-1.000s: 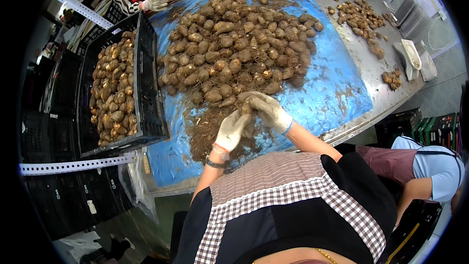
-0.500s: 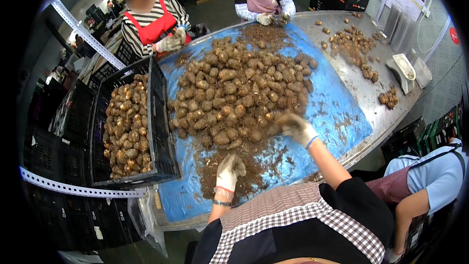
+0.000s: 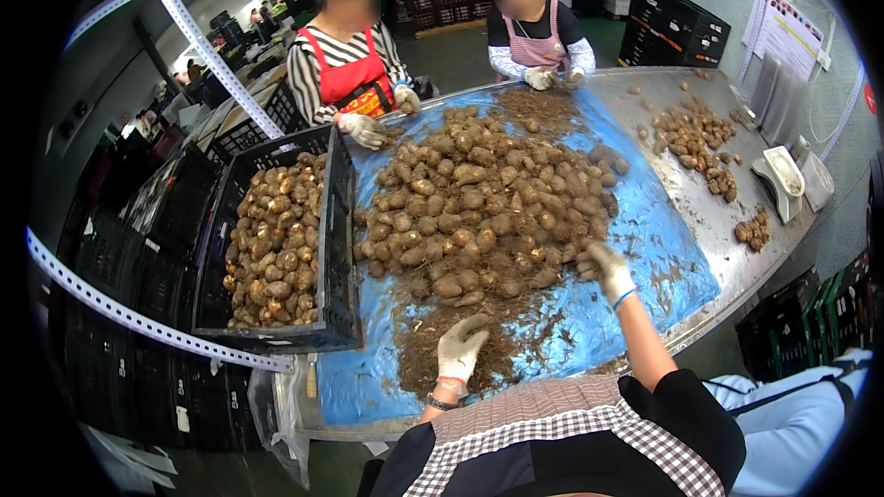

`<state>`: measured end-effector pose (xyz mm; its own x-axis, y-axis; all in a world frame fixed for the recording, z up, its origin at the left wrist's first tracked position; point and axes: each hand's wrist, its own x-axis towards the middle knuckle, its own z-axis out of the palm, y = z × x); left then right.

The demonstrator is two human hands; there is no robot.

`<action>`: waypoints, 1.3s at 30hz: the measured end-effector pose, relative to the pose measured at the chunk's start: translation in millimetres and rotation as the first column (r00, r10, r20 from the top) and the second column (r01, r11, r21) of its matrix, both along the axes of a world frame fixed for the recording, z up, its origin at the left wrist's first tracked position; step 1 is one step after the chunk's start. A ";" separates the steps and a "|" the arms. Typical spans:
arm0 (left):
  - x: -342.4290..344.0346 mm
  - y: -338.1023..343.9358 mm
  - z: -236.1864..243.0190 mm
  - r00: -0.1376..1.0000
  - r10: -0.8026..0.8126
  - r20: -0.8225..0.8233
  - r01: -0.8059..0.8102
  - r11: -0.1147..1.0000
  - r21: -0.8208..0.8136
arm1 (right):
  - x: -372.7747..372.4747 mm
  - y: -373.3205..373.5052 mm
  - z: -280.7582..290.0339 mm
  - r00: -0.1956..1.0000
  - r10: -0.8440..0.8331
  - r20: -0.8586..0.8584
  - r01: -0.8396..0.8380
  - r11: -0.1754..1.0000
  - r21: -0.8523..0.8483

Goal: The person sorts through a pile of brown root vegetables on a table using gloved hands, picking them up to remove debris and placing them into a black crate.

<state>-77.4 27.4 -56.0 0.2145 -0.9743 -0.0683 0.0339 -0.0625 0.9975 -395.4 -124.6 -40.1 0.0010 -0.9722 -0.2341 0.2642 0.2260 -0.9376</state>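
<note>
A big heap of brown, hairy taro roots (image 3: pixel 488 193) lies on a blue plastic sheet (image 3: pixel 677 267). My right hand (image 3: pixel 605 271), in a whitish work glove, is at the heap's near right edge, fingers apart and reaching to the outermost roots; no root shows clearly in its grasp. In a matching soiled glove, my left hand (image 3: pixel 462 348) hovers over loose soil and root fibres (image 3: pixel 419 354) at the near side of the heap. Its fingers are loosely curved, thumb apart, with nothing visible between them.
On the left, a black crate (image 3: pixel 337 248) holds many taro roots. Smaller piles (image 3: pixel 691 133) and a scale (image 3: pixel 781 173) occupy the metal table's right side. Two gloved co-workers (image 3: pixel 345 64) stand across the table; another person's blue sleeve (image 3: pixel 792 423) is beside me at right.
The view has shifted, so the table sits lower and farther right. My left hand's fingers have loosened. The co-worker in the red apron has parted their hands, lowering one beside the crate.
</note>
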 end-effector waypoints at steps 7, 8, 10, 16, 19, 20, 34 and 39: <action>5.7 10.8 12.4 0.960 0.025 0.280 -0.066 0.988 0.141 | 119.1 45.4 22.1 0.554 0.069 -0.830 -0.499 0.825 -0.264; 5.7 12.9 13.5 0.952 0.031 0.304 -0.080 0.985 0.152 | 131.9 44.6 23.5 0.511 -0.022 -0.859 -0.570 0.739 -0.358; 3.8 21.0 14.4 0.959 0.043 0.280 -0.076 0.991 0.107 | 155.1 38.3 22.8 0.433 -0.105 -0.895 -0.695 0.594 -0.405; 6.7 38.4 9.9 0.954 0.012 0.300 -0.062 0.986 0.157 | 192.1 21.4 -5.8 0.191 -0.203 -0.960 -0.857 0.443 -0.264; 12.4 44.7 4.0 0.947 0.008 0.321 -0.066 0.983 0.171 | 191.1 19.1 -19.6 0.123 -0.210 -0.970 -0.867 0.452 -0.208; 13.1 45.8 3.0 0.957 0.019 0.291 -0.069 0.984 0.162 | 189.7 19.0 -21.8 0.115 -0.201 -0.973 -0.867 0.458 -0.197; 28.5 44.3 15.2 0.970 -0.099 0.220 0.058 0.981 0.184 | 173.0 20.7 1.7 0.271 -0.099 -0.958 -0.761 0.588 -0.276; 29.3 54.9 32.7 0.971 -0.112 0.212 0.060 0.969 0.238 | 183.3 24.5 0.5 0.173 -0.117 -0.978 -0.758 0.618 -0.208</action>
<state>-48.1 82.3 -23.3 0.1657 -0.9536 -0.2513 -0.2023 -0.2822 0.9378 -212.1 -100.2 -39.6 0.5901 -0.7830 0.1967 -0.7151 -0.6200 -0.3228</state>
